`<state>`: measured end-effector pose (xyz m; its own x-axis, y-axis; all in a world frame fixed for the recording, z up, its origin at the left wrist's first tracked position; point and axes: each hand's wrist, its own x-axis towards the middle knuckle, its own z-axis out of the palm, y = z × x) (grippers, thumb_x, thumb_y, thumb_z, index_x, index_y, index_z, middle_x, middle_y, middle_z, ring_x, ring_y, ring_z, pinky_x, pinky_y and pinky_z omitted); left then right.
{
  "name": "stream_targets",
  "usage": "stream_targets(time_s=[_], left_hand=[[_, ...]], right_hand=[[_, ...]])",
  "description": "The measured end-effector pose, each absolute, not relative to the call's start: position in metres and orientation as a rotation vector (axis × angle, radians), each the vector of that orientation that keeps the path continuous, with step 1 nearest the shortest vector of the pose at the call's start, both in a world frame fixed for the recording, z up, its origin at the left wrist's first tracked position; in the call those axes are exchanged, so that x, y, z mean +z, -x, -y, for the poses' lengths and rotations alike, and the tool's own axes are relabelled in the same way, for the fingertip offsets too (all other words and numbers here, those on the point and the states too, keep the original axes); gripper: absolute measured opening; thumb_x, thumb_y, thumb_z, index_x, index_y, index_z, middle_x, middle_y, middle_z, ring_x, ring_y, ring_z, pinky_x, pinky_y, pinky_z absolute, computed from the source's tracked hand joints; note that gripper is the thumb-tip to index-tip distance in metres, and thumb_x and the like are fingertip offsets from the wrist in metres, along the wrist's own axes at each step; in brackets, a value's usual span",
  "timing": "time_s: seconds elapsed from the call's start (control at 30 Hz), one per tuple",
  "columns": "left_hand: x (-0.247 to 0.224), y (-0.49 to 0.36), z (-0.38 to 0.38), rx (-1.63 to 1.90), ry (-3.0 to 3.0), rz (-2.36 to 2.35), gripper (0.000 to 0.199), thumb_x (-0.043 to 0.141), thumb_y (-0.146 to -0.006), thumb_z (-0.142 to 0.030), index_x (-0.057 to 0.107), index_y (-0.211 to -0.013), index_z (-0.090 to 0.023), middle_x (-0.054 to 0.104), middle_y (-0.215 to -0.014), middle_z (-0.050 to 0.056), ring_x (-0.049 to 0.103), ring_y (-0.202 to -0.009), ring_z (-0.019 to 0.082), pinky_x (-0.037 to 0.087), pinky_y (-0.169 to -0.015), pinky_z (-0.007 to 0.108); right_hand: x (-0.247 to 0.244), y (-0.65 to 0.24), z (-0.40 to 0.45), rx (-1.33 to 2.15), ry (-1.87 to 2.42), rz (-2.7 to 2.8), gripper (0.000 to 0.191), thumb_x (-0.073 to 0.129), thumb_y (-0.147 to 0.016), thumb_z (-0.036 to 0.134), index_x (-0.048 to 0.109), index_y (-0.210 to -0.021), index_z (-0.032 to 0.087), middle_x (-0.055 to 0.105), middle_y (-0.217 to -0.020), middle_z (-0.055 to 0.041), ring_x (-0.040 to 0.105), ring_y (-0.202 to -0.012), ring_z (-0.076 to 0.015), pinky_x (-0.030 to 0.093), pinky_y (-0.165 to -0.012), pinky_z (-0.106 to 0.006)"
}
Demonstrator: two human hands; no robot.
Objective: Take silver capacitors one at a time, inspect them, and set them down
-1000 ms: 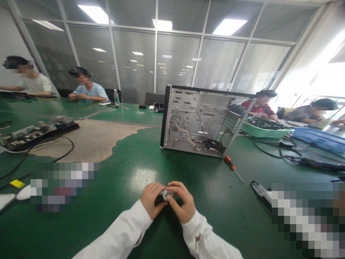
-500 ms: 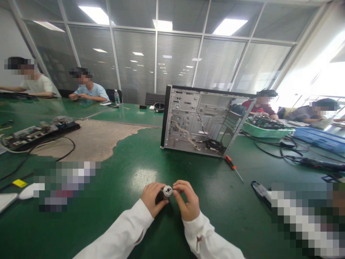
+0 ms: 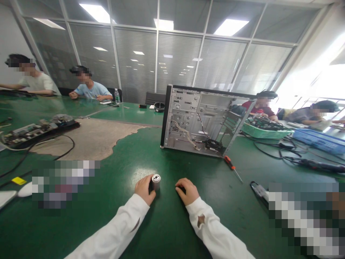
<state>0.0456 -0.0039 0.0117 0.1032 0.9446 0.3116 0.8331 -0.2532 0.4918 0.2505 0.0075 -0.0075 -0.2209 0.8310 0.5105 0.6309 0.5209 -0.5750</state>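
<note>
Green table (image 3: 107, 208), PC case (image 3: 185, 104) at 1 o'clock. L hand (image 3: 144, 189) grips a small metal can (image 3: 156, 182), prob. so it won't tip. Can's at hand's 2 o'clock, btwn thumb & fingers. R hand (image 3: 190, 191) is apart, at can's 3 o'clock, fingers bent; can't tell if holding anything.

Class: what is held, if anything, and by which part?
The left hand seems to hold the metal cylinder by its side; the right hand shows nothing held.
</note>
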Motion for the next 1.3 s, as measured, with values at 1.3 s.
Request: stream_targets(time_s=[1.3], left_hand=[[0.025, -0.048, 0.014, 0.898, -2.169, -1.257, 0.053, 0.039, -0.047, -0.003, 0.046, -0.096, -0.022, 0.064, -0.084, 0.0, 0.054, -0.086, 0.02, 0.033, -0.083, 0.038]], right_hand=[[0.032, -0.214, 0.063, 0.518, 1.065, 1.886, 0.053, 0.05, -0.06, 0.014, 0.035, -0.111, 0.017, 0.049, -0.098, -0.008, 0.05, -0.076, -0.015, 0.045, -0.054, -0.023]])
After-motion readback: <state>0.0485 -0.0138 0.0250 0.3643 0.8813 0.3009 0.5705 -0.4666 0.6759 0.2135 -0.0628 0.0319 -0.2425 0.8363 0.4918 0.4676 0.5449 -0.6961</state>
